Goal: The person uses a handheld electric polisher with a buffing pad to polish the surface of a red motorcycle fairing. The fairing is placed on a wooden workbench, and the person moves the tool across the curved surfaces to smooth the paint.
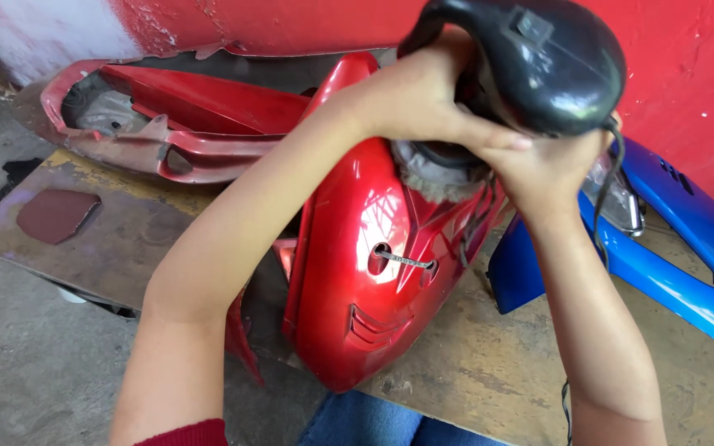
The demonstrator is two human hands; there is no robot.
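Two hands, left hand (411, 99) and right hand (543, 161), closed around black headlight housing (551, 62), upper right; red scooter front panel (373, 256) beneath.

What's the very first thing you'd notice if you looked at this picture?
The shiny red plastic scooter body panel in the middle, standing on a worn brown wooden board. Above it, the left hand and right hand grip a rounded black plastic housing at the top. To the right lies a bright blue plastic panel, and a second dull red panel lies behind on the left.
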